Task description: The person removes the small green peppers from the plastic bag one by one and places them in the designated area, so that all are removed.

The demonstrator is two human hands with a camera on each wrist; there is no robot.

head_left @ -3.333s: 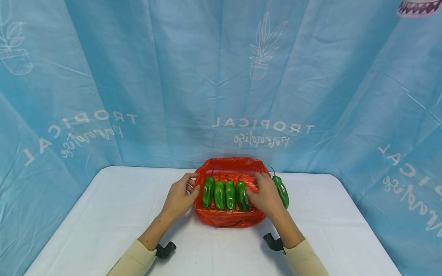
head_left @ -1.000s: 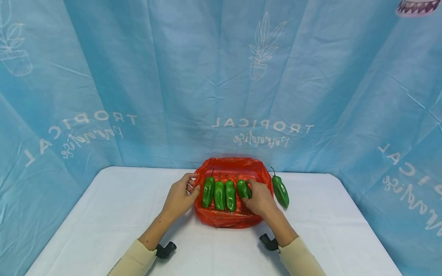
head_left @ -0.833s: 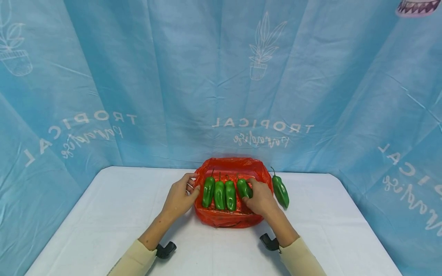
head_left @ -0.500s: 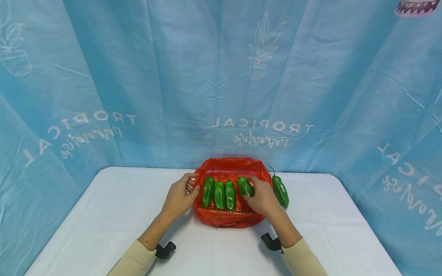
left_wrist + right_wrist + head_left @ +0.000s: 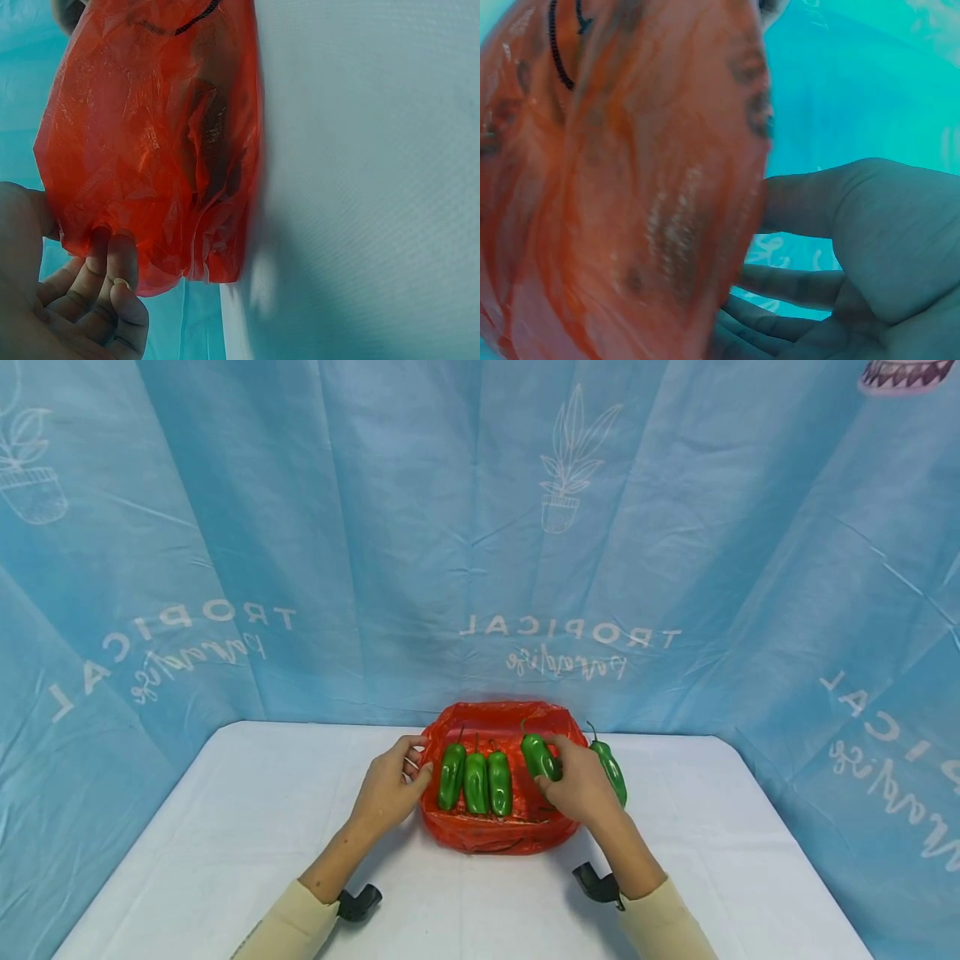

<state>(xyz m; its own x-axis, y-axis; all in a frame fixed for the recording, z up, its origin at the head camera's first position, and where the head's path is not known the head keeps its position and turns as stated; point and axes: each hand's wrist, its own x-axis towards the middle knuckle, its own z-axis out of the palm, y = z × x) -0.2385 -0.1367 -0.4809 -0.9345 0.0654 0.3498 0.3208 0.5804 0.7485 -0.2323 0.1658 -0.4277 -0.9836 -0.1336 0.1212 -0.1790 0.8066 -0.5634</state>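
A red plastic bag [image 5: 501, 837] sits wide-mouthed at the back of the table. Three green peppers lie side by side in it, among them the middle pepper [image 5: 476, 783]. My right hand [image 5: 581, 781] grips another green pepper [image 5: 537, 753] between thumb and fingers, over the bag's right half. The pepper's lower end is hidden by the hand. At the bag's left rim, my left hand [image 5: 392, 781] pinches the plastic; in the left wrist view its fingers [image 5: 124, 259] are at the bag's edge. The right wrist view hides the held pepper behind red plastic.
One more green pepper [image 5: 611, 770] lies on the white table [image 5: 337, 852] just right of the bag, partly behind my right hand. A blue printed curtain [image 5: 420, 543] hangs behind the table. Dark curved pieces [image 5: 360, 903] stick out at both wrists.
My right hand has taken hold of the rightmost pepper in the bag. It has drawn that pepper up and to the right, away from the other three. The left hand stays put.
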